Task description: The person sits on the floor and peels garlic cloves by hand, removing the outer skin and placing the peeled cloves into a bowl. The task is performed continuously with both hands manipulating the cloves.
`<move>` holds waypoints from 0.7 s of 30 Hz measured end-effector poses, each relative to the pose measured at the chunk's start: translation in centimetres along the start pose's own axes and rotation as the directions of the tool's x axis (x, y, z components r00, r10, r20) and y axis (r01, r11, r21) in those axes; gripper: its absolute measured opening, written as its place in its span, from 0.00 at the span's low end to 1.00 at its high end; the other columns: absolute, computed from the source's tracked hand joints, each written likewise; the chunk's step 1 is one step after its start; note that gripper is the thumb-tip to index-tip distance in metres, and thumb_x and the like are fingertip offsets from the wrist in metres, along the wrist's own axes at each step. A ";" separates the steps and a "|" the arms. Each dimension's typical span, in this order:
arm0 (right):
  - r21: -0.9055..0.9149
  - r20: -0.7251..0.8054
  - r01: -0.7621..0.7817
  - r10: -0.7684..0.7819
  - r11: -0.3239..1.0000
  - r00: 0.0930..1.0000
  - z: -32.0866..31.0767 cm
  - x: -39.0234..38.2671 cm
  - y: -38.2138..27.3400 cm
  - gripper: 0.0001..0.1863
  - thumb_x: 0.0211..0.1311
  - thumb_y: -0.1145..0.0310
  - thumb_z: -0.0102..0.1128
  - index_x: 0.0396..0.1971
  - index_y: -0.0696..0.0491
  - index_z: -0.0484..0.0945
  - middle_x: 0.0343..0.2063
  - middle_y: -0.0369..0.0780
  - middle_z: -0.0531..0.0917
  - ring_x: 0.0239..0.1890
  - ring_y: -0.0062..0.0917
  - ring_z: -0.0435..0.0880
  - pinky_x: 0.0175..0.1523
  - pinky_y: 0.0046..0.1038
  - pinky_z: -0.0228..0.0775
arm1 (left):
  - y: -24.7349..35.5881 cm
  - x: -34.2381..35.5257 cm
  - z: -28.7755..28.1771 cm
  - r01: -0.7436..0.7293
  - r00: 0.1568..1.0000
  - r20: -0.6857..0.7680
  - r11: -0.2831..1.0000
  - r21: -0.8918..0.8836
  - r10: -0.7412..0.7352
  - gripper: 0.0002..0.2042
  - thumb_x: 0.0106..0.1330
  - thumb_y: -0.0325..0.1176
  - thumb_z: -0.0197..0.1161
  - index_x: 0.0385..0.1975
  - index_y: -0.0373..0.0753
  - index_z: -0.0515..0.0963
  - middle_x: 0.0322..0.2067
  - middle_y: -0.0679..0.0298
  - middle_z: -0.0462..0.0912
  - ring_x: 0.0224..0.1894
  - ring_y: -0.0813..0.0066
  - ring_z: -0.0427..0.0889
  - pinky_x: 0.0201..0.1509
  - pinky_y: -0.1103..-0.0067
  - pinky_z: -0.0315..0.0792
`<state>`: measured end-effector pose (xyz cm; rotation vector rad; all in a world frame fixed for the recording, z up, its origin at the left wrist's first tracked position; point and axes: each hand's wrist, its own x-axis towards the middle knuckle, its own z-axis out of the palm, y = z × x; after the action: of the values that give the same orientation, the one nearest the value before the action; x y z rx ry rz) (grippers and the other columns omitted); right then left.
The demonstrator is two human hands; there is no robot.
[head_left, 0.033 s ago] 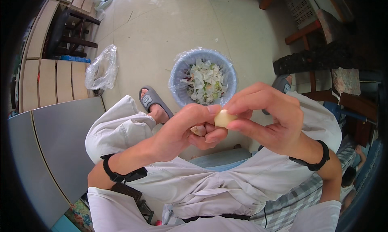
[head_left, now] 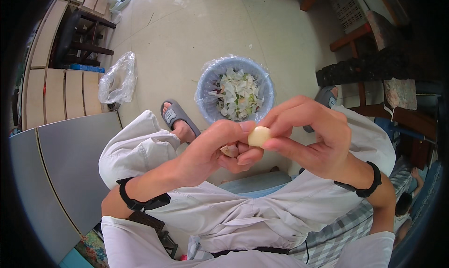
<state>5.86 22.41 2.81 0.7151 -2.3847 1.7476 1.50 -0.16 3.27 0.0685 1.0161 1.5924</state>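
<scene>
A pale, peeled garlic clove (head_left: 258, 136) is held between my two hands, above the near edge of a plastic-lined bin. My left hand (head_left: 213, 146) pinches its left end with thumb and fingers. The curled lower fingers of that hand also hold a second clove (head_left: 229, 150), with pinkish skin on it. From the right, my right hand (head_left: 311, 132) has its thumb and fingertips at the peeled clove's right side. The light-blue bin (head_left: 204, 88) is lined with clear plastic, and papery white skins with green and reddish scraps (head_left: 238, 95) lie inside.
A crumpled clear plastic bag (head_left: 119, 78) lies on the tiled floor by cream drawers (head_left: 55, 95). A dark stool (head_left: 86, 39) is at far left, wooden furniture (head_left: 355, 39) at right. My slippered feet flank the bin. Another person (head_left: 404, 207) is partly visible at lower right.
My right fingertips have shifted very slightly on the peeled clove, and a little more of its top shows. Otherwise everything looks the same.
</scene>
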 end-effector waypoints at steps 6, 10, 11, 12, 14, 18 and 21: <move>0.021 -0.014 -0.033 0.033 0.999 0.999 0.1 -0.1 -0.3 0.15 0.54 0.77 0.78 0.40 0.57 0.81 0.38 0.45 0.87 0.34 0.25 0.87 0.38 0.24 0.79 | 0.1 0.0 0.1 -0.001 1.000 0.003 1.000 0.002 0.001 0.25 0.79 0.50 0.37 0.16 0.45 0.60 0.14 0.77 0.54 0.21 0.80 0.51 0.30 0.79 0.51; -0.031 0.022 0.089 -0.088 0.996 0.996 0.1 0.6 -0.2 0.15 0.53 0.77 0.78 0.39 0.57 0.81 0.37 0.45 0.87 0.35 0.26 0.87 0.39 0.24 0.79 | 0.2 0.0 0.5 0.007 0.999 -0.038 1.000 -0.025 -0.008 0.25 0.79 0.50 0.37 0.16 0.45 0.60 0.14 0.77 0.54 0.21 0.80 0.51 0.30 0.79 0.51; -0.009 -0.007 0.082 -0.082 0.997 0.997 0.3 0.5 0.0 0.14 0.54 0.78 0.77 0.39 0.57 0.81 0.36 0.43 0.86 0.33 0.25 0.86 0.37 0.24 0.78 | 0.2 0.0 0.4 0.008 0.999 -0.039 1.000 -0.025 -0.009 0.25 0.79 0.50 0.38 0.16 0.45 0.60 0.14 0.77 0.54 0.21 0.80 0.51 0.30 0.79 0.51; 0.013 -0.036 0.077 -0.076 0.997 0.996 0.6 0.4 0.2 0.14 0.54 0.79 0.76 0.39 0.57 0.82 0.35 0.41 0.85 0.32 0.24 0.85 0.34 0.24 0.78 | 0.0 0.0 0.2 0.003 1.000 -0.020 1.000 -0.013 -0.003 0.25 0.79 0.50 0.38 0.16 0.45 0.60 0.14 0.77 0.54 0.21 0.80 0.51 0.29 0.79 0.51; 0.047 -0.067 0.053 -0.050 0.997 0.997 0.7 0.2 0.2 0.13 0.54 0.79 0.75 0.39 0.57 0.82 0.34 0.39 0.84 0.30 0.24 0.84 0.32 0.24 0.78 | -0.1 0.0 0.0 0.002 1.000 -0.001 1.000 0.004 -0.002 0.25 0.79 0.50 0.38 0.17 0.45 0.60 0.14 0.77 0.54 0.21 0.80 0.51 0.29 0.79 0.51; -0.013 -0.061 0.084 -0.085 0.996 0.995 0.7 0.5 0.0 0.12 0.55 0.80 0.74 0.38 0.58 0.81 0.34 0.39 0.83 0.30 0.24 0.84 0.32 0.24 0.78 | 0.3 0.0 0.2 0.017 1.000 -0.006 1.000 0.024 -0.017 0.25 0.79 0.50 0.37 0.17 0.45 0.60 0.14 0.77 0.54 0.21 0.80 0.50 0.29 0.79 0.50; 0.001 -0.010 0.035 -0.035 0.999 0.999 0.3 0.4 -0.1 0.13 0.55 0.79 0.76 0.38 0.59 0.80 0.37 0.43 0.85 0.33 0.24 0.84 0.37 0.23 0.78 | 0.0 0.0 -0.1 0.006 1.000 0.006 1.000 0.014 -0.006 0.24 0.79 0.50 0.37 0.18 0.45 0.61 0.14 0.77 0.54 0.21 0.80 0.51 0.29 0.79 0.50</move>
<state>5.64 21.96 2.92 0.7420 -2.3499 1.7352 1.44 -0.22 3.27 0.0802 1.0220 1.5784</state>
